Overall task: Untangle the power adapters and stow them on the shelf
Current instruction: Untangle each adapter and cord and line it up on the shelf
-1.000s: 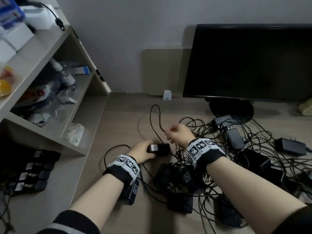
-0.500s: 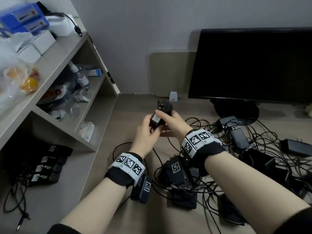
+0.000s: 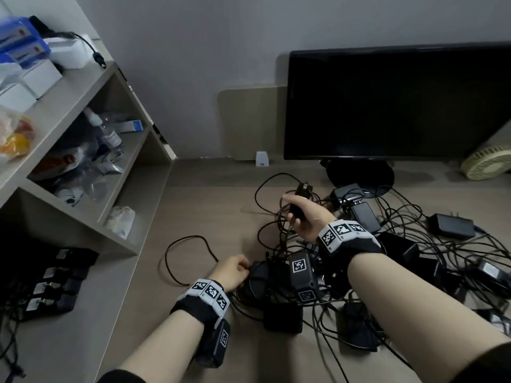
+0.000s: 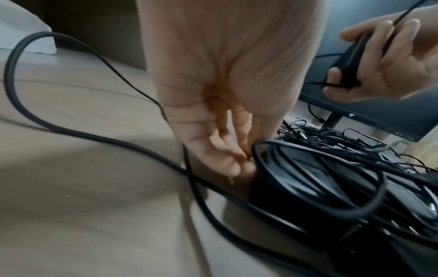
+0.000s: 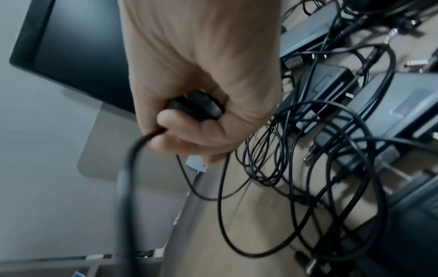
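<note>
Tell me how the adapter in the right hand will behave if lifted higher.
The small black adapter looks rigid and light: the right hand wraps it alone. Its thin cord looks floppy and likely drags the tangled cables, so expect snagging.

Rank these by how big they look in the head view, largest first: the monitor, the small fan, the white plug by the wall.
1. Monitor
2. Small fan, partly cut off at the frame edge
3. White plug

Counted: two hands (image 3: pixel 232 272), one monitor (image 3: pixel 395 103), one fan (image 3: pixel 488 163), four adapters (image 3: pixel 55 283) shelved; the tangled adapters (image 3: pixel 450 225) on the desk (image 3: pixel 210 217) cannot be counted.
</note>
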Demonstrator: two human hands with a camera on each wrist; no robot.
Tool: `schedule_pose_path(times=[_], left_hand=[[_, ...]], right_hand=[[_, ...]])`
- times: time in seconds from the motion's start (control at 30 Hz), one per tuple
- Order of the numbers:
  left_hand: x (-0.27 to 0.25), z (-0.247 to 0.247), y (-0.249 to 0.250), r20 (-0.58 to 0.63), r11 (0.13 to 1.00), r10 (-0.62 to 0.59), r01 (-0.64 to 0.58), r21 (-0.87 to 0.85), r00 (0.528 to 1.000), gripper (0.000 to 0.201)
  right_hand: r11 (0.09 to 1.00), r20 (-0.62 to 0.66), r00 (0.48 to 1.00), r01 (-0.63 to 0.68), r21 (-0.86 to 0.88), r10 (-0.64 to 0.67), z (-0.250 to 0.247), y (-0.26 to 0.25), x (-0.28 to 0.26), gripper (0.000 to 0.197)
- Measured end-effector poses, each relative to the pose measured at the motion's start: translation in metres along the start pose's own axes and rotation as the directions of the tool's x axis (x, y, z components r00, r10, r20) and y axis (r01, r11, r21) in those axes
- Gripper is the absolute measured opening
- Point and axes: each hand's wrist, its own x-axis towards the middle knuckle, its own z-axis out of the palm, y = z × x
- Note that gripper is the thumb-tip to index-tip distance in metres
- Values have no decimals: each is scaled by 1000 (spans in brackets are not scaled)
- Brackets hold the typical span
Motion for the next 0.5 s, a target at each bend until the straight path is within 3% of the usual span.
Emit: schedule_pose_path(times=[0.1,0.27,0.37,0.43,0.5], left_hand=[[-2,4,4,103,998,-4,11,-68,995,39],[-2,11,5,203,994,63,-79,74,977,75],[-5,22,13,162,972,89,-122,203,983,99],[-6,30,18,84,954,101,-120,276,991,100],[-8,36,23,28,947,126,-129,295,992,97]], right_hand=[[956,-54,998,-39,-289,25,-1,2,1,13],[864,-160,985,-30,-503,-59,2,6,-6,8],[748,-171,985,-93,-657,-28,-1,11,-9,16],[611,-104,994,-74,-788,-14,0,14,-10,10],[504,-42,999,-26,-864,-19,4,15,-15,19]])
